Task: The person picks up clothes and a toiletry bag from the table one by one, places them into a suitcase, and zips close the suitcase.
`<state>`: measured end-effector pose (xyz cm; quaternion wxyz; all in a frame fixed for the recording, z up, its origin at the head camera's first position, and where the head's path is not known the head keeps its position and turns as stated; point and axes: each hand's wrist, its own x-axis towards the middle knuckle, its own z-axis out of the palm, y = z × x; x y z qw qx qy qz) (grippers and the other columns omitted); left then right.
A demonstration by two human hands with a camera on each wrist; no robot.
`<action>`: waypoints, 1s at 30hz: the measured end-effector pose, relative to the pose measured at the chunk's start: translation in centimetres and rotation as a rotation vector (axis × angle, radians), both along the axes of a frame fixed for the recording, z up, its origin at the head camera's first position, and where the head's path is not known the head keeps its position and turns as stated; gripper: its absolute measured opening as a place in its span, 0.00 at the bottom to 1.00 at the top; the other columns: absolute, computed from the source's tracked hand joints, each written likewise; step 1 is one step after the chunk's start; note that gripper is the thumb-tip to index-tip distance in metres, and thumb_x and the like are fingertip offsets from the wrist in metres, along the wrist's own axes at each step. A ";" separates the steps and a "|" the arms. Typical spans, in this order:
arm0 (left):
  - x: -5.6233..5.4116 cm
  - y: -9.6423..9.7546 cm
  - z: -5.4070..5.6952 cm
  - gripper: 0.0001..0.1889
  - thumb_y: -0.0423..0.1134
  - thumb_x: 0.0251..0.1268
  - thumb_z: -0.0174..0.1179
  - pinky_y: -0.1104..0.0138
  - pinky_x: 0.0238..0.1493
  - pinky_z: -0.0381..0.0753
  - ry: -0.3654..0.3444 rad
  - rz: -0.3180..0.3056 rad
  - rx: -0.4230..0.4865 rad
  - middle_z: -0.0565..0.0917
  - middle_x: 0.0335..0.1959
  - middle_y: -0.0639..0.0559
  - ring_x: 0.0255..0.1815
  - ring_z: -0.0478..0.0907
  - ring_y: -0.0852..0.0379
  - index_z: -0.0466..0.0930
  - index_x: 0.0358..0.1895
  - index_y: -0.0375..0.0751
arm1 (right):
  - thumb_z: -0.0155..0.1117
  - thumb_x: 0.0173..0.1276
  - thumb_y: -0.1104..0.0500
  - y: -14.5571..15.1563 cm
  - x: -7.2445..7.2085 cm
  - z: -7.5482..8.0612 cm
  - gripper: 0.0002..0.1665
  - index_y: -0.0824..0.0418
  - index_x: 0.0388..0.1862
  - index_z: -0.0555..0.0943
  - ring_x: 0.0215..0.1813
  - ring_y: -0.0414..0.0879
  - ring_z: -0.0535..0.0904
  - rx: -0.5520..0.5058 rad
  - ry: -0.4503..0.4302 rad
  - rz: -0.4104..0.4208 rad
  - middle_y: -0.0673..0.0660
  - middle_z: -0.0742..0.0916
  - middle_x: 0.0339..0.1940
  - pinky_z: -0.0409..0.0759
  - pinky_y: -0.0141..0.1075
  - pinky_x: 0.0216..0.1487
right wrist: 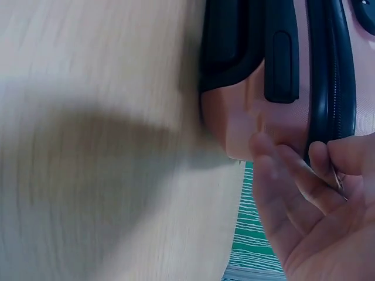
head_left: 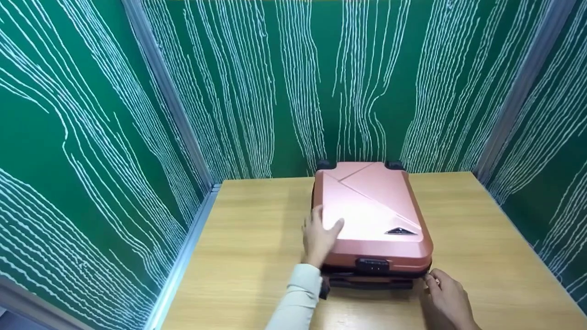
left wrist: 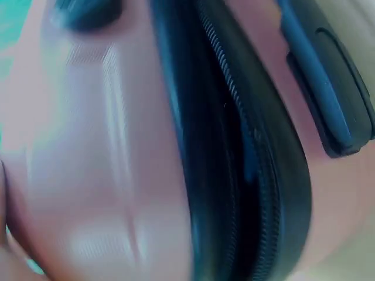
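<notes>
A pink hard-shell suitcase (head_left: 367,206) lies flat on the wooden table, its front edge with a black lock (head_left: 372,265) towards me. My left hand (head_left: 318,236) rests on the near left edge of its lid, thumb on top and fingers over the side. At the near right corner, my right hand (head_left: 447,295) pinches a small metal zipper pull (right wrist: 338,182) between thumb and index finger. The left wrist view shows the zipper (left wrist: 266,193) parted, with a dark gap between its teeth. A black side handle (left wrist: 328,88) sits beside it.
The table (head_left: 247,238) runs back to green panels (head_left: 293,91) with wavy white lines. Metal posts (head_left: 169,91) stand at the corners, and a metal rail (head_left: 183,256) follows the table's left edge. Black wheels (head_left: 394,165) are at the suitcase's far end.
</notes>
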<state>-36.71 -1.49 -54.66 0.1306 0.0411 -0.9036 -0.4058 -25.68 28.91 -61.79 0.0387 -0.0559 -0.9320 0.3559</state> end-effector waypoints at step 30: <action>5.7 -0.2 -1.6 0.68 0.73 0.43 0.70 0.33 0.74 0.55 -0.248 0.194 0.410 0.52 0.75 0.20 0.79 0.48 0.25 0.56 0.76 0.20 | 0.44 0.79 0.57 0.9 -5.3 1.3 0.18 0.62 0.40 0.81 0.36 0.61 0.83 0.110 -0.038 -0.066 0.63 0.87 0.36 0.74 0.50 0.29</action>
